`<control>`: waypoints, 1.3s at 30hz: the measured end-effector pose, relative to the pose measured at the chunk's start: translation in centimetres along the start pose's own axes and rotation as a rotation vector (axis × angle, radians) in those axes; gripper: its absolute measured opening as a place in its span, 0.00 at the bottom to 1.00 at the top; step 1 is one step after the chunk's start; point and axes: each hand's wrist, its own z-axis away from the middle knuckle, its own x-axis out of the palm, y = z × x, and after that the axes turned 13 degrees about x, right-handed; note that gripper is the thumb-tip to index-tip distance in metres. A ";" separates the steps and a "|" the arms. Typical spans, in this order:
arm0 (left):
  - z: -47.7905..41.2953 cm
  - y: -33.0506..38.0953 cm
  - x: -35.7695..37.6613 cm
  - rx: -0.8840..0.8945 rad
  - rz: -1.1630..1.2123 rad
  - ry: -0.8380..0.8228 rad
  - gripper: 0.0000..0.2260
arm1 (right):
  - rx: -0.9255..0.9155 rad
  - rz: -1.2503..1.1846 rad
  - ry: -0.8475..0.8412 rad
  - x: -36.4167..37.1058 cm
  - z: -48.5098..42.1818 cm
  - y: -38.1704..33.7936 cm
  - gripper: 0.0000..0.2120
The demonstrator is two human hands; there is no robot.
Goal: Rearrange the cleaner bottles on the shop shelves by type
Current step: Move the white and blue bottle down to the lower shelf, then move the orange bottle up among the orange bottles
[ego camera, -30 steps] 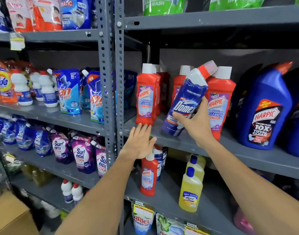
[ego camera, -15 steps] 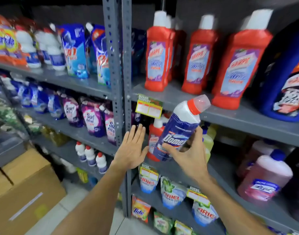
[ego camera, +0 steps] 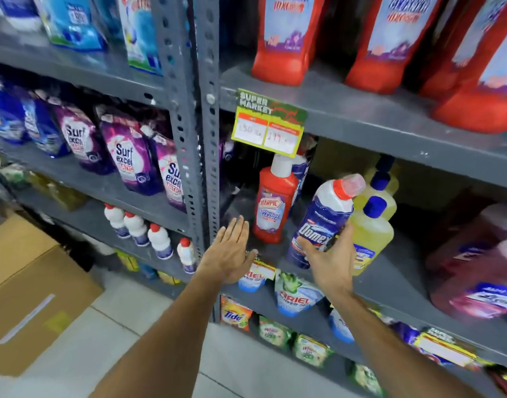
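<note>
My right hand (ego camera: 331,261) grips a blue and white Domex bottle (ego camera: 324,216) with a red neck and clear cap, tilted right, low over the middle grey shelf (ego camera: 390,285). Just left of it stands a small red Harpic bottle (ego camera: 274,205) with a white cap. Two yellow cleaner bottles (ego camera: 371,234) with blue caps stand right behind the Domex. My left hand (ego camera: 230,252) is flat, fingers apart, empty, at the shelf's front edge left of the Harpic. Large red Harpic bottles (ego camera: 284,38) line the shelf above.
A dark pink cleaner jug (ego camera: 473,271) sits at the right of the middle shelf. A price tag (ego camera: 268,123) hangs from the upper shelf edge. Surf Excel pouches (ego camera: 128,156) and small white bottles (ego camera: 137,228) fill the left rack. A cardboard box (ego camera: 31,294) stands on the floor.
My right hand has brought the Domex bottle down from the upper shelf to the middle shelf, beside the small Harpic. The view tilted down, and my left hand stayed flat at the shelf edge.
</note>
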 end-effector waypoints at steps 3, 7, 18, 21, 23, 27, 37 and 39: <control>-1.0 -1.2 1.8 -0.011 0.007 -0.059 0.35 | 0.022 0.005 0.015 1.6 -1.0 1.0 0.34; -1.7 -2.4 3.4 -0.015 -0.010 -0.081 0.34 | 0.050 0.017 0.045 3.1 -2.1 1.9 0.35; -2.9 -3.0 5.1 -0.018 -0.011 0.012 0.33 | 0.112 0.103 0.171 5.2 -6.7 0.9 0.42; -3.0 -3.1 5.1 -0.021 -0.004 0.006 0.33 | 0.122 0.086 0.195 5.8 -7.2 0.7 0.41; -3.0 -3.0 5.0 -0.017 -0.002 0.005 0.33 | 0.134 0.093 0.211 6.0 -7.5 0.6 0.41; -2.8 -3.0 5.1 -0.010 -0.004 0.015 0.33 | 0.206 0.117 0.220 6.6 -6.7 0.7 0.43; -2.8 -3.3 5.3 0.015 0.004 0.033 0.33 | 0.328 -0.066 0.069 7.4 -0.9 -0.1 0.23; -2.8 -3.3 5.3 0.013 0.010 0.039 0.33 | 0.268 -0.143 -0.115 6.9 -1.4 -1.8 0.29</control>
